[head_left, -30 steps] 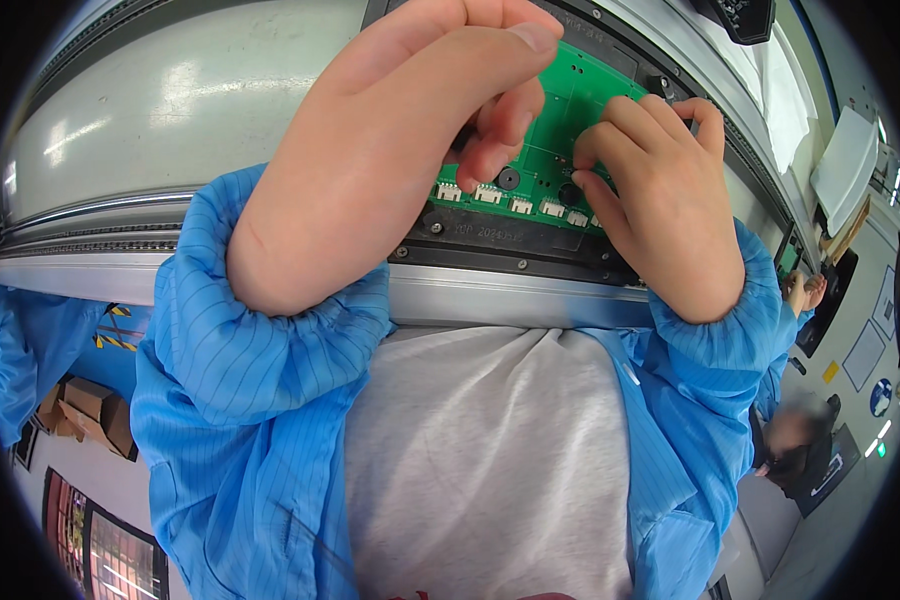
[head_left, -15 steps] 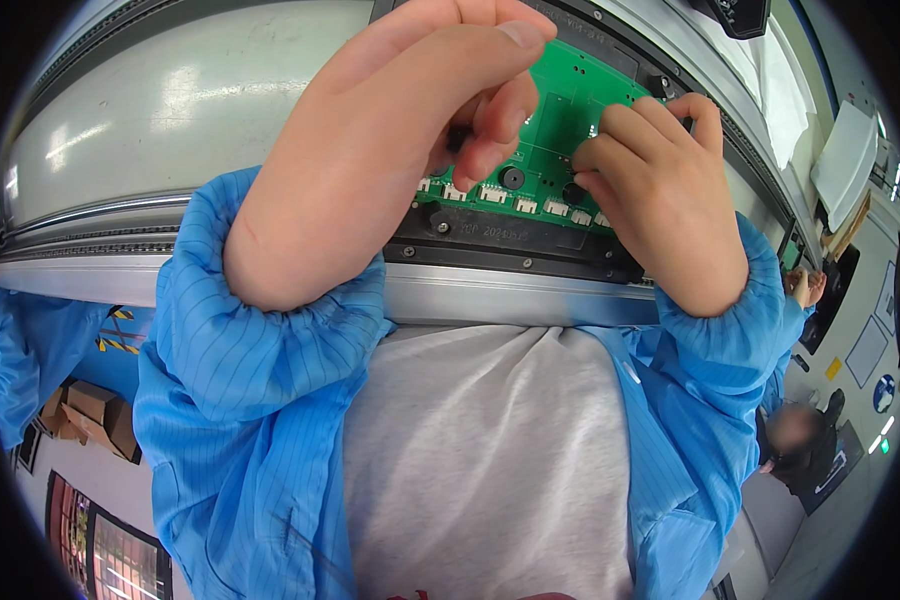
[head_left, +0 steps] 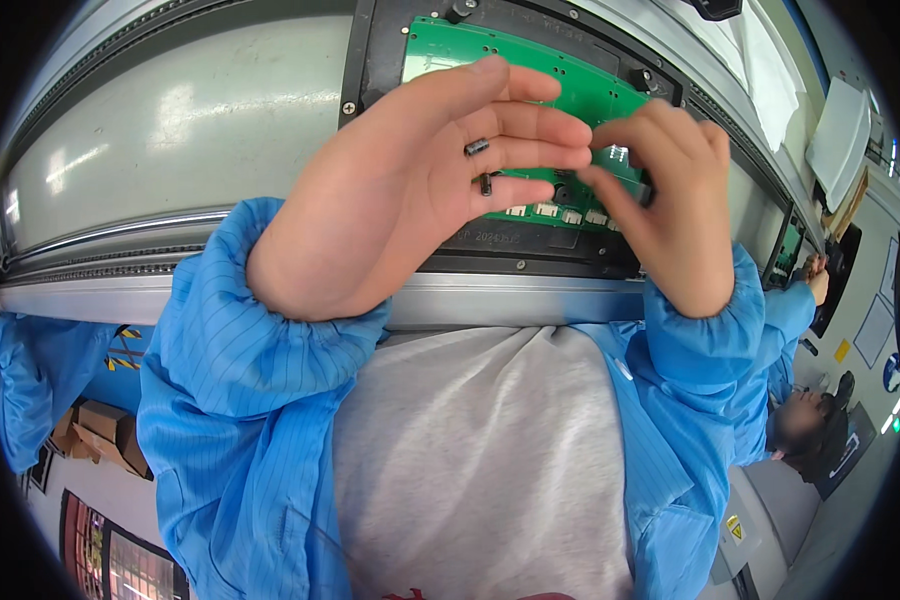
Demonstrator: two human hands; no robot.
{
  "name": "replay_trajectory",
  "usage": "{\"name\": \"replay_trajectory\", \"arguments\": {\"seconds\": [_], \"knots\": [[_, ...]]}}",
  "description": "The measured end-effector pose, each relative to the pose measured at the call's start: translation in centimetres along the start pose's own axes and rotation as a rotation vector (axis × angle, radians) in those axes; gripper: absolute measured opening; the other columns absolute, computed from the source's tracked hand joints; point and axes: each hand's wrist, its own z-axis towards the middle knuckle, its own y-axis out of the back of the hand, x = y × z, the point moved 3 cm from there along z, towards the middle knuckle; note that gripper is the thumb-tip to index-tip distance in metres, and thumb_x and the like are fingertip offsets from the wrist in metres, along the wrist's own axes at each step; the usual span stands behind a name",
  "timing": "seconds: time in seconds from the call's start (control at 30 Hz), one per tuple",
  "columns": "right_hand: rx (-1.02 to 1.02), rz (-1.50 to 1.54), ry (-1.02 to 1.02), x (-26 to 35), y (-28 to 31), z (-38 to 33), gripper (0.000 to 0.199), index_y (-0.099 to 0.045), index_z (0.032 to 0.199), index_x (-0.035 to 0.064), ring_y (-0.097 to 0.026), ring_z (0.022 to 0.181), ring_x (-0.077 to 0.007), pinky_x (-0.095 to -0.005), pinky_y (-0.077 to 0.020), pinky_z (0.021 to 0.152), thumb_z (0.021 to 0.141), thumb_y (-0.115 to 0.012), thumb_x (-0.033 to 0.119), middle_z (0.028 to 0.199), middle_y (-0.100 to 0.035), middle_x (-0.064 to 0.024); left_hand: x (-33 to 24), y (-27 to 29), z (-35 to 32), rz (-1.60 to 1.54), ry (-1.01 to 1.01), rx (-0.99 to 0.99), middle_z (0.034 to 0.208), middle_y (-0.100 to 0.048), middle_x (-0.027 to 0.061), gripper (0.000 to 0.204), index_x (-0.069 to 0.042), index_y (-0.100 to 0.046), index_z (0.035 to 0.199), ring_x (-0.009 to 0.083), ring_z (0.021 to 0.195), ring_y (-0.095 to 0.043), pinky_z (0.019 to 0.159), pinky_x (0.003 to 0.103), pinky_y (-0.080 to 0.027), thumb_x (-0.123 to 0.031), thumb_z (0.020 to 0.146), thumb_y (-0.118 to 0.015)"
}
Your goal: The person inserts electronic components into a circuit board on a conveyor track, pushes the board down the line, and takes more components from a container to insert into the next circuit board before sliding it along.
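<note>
My left hand (head_left: 400, 210) is raised palm-up over a green circuit board (head_left: 470, 45). Two small black cylindrical components (head_left: 477, 147) lie on its fingers. My right hand (head_left: 670, 210) is beside it with fingers bunched, the tips touching my left fingertips above the board's row of white connectors (head_left: 550, 210). Whether my right fingers pinch anything is hidden. The board sits in a black fixture (head_left: 380, 50) on a grey metal line rail (head_left: 510, 300). Both my arms are in blue sleeves.
A pale glossy panel (head_left: 170, 130) lies left of the fixture. A person in a blue coat (head_left: 800, 300) works at the right, and another blue sleeve (head_left: 30, 370) shows at the left. Cardboard boxes (head_left: 95, 430) sit low on the left.
My left hand has turned from a closed fist over the board to an open palm showing the components. My right hand lifted off the board's edge and moved to my left fingertips.
</note>
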Motion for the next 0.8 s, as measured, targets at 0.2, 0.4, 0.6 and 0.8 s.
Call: {"name": "replay_trajectory", "arguments": {"seconds": [0.2,0.4,0.6,0.8], "knots": [[-0.188,0.230,0.038,2.7,-0.2,0.4,0.016,-0.067,0.086,0.0091,-0.046,0.070,-0.0135,-0.0283,-0.0330,0.080,0.071,-0.072,0.007,0.081,-0.054,0.0014,1.3,1.1,0.5,-0.199,-0.002,0.150,0.131,-0.050,0.0214,0.055,0.004,-0.040,0.135,0.0264,0.109,-0.053,0.092,0.035,-0.044,-0.039,0.102,-0.029],[-0.240,0.209,0.012,3.2,-2.7,-0.2,0.014,-0.067,0.085,0.0089,-0.044,0.067,-0.0129,-0.0274,-0.0328,0.079,0.072,-0.071,0.004,0.079,-0.054,0.0026,1.2,0.2,0.5,-0.124,-0.085,0.116,0.133,-0.048,0.0225,0.058,0.004,-0.040,0.135,0.0265,0.113,-0.052,0.094,0.035,-0.043,-0.042,0.102,-0.024],[-0.159,0.335,-0.071,2.2,-1.9,-0.4,0.014,-0.067,0.086,0.0076,-0.043,0.066,-0.0123,-0.0273,-0.0323,0.079,0.073,-0.069,0.003,0.076,-0.053,0.0022,0.8,-0.2,0.3,-0.045,-0.092,-0.008,0.122,-0.055,0.0196,0.046,0.003,-0.046,0.129,0.0217,0.098,-0.055,0.086,0.030,-0.046,-0.032,0.102,-0.032],[-0.242,0.525,-0.166,1.6,-0.7,-0.6,0.013,-0.067,0.087,0.0048,-0.042,0.065,-0.0117,-0.0257,-0.0331,0.076,0.075,-0.065,-0.001,0.072,-0.052,0.0009,0.2,0.0,-0.1,0.538,-0.138,-0.019,0.093,-0.059,0.0106,0.023,0.000,-0.053,0.112,0.0149,0.077,-0.054,0.069,0.024,-0.046,-0.016,0.098,-0.044]]}}
